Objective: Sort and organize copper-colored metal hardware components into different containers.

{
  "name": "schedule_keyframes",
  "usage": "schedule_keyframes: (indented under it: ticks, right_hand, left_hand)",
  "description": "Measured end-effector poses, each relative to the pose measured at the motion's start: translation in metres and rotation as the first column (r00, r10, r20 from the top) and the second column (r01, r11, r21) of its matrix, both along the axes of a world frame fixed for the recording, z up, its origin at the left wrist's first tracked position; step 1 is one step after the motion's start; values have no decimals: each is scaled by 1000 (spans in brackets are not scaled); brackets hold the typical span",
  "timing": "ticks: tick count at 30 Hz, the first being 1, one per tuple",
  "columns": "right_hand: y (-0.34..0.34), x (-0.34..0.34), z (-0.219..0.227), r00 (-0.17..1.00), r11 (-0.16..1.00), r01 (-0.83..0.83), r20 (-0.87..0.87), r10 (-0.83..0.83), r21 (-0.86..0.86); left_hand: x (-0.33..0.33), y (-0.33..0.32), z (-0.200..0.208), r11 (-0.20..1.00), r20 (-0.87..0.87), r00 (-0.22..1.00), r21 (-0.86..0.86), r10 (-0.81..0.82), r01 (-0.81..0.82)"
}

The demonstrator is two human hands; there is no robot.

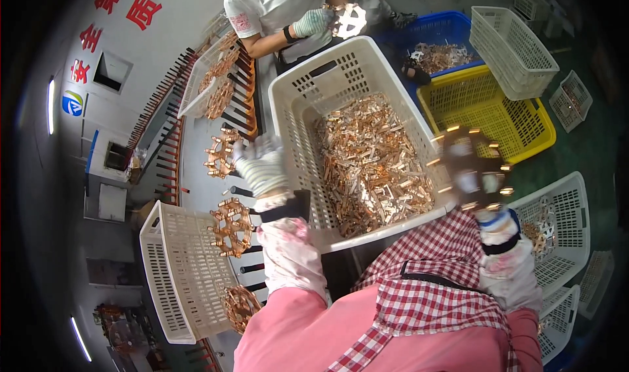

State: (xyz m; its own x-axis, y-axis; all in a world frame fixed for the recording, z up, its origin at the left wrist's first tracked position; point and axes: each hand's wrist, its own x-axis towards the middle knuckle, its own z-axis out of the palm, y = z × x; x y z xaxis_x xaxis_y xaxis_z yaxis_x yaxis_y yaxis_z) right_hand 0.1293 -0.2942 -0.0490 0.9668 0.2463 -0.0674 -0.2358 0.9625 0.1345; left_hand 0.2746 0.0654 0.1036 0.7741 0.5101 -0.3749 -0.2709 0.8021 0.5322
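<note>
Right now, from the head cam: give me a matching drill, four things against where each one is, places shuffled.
Things:
1. left hand
2. right hand
3. yellow crate
4. blue crate

Places:
A. behind the yellow crate, holding copper parts
B. at the left wall of the big white crate of copper parts
C. right of the big white crate, empty
D. at the big white crate's right side, holding a ring of copper parts

Pairs: 1-B, 2-D, 3-C, 4-A
</note>
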Motion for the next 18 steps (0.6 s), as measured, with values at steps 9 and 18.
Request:
schedule_keyframes:
  ticks: [9,18]
  right_hand:
    - [-150,-49,2,354,540,743,-452,-819,-396]
    - [-14,3,96,802,243,342,147,-580,-908]
  left_hand:
    - [-4,45,-23,984,215,960,-44,178,-173]
    - [-50,-16,48,872,651,649,489,-394,39]
